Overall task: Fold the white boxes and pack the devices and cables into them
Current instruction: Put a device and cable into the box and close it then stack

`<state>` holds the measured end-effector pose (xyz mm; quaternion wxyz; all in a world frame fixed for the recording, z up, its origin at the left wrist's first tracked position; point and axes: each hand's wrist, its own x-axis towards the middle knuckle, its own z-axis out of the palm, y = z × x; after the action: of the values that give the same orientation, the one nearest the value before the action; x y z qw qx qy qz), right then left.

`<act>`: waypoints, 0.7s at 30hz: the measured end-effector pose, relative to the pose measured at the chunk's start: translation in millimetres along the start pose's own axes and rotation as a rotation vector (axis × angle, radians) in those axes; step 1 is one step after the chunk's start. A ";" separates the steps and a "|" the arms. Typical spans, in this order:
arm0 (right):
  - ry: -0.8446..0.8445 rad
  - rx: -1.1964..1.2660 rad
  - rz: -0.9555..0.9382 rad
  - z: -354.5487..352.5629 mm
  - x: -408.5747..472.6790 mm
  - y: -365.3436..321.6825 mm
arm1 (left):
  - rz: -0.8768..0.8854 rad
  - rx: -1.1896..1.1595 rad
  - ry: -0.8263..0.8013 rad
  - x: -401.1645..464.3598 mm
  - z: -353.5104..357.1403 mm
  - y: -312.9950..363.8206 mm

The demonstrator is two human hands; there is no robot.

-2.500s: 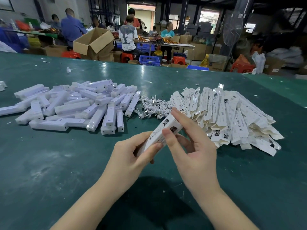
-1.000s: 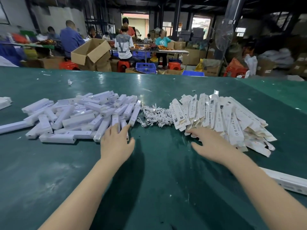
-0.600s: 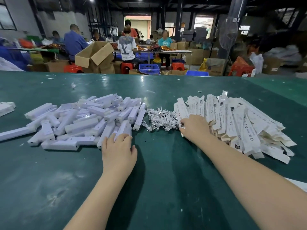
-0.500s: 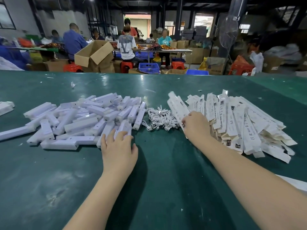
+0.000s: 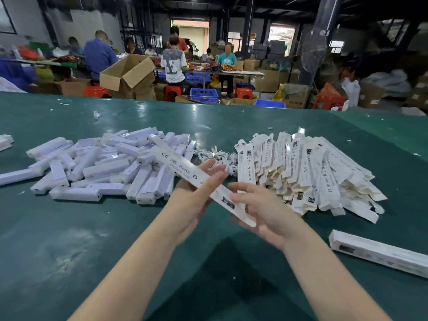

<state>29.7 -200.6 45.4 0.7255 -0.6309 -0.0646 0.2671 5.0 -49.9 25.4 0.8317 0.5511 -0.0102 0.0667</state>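
Note:
I hold one flat white box [image 5: 185, 169] slanted in the air above the green table [image 5: 69, 251]. My right hand [image 5: 264, 212] holds its near end between thumb and fingers. The straight fingers of my left hand [image 5: 194, 200] lie against its middle. Behind my left hand is a heap of white devices [image 5: 97, 167]. A small bundle of white cables [image 5: 220, 157] lies between that heap and the pile of flat unfolded boxes [image 5: 312, 174] on the right.
One folded long box [image 5: 379, 253] lies on the table at the near right. Another long white box [image 5: 16, 176] and a small white piece [image 5: 5, 141] lie at the left edge. Beyond the table's far edge are seated workers, cardboard cartons, red stools and blue crates.
My right hand pulled one flat box from the right pile and brought it to the middle. My left hand left the device heap and came up against that box.

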 end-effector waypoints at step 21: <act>0.095 -0.556 -0.735 11.5 -8.2 46.3 | -0.081 -0.493 0.382 -9.7 -13.3 -11.6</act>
<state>3.6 -191.5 5.7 0.5776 -0.7482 -0.3200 -0.0646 -4.0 -43.1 8.6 0.9291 0.3103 0.1525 0.1313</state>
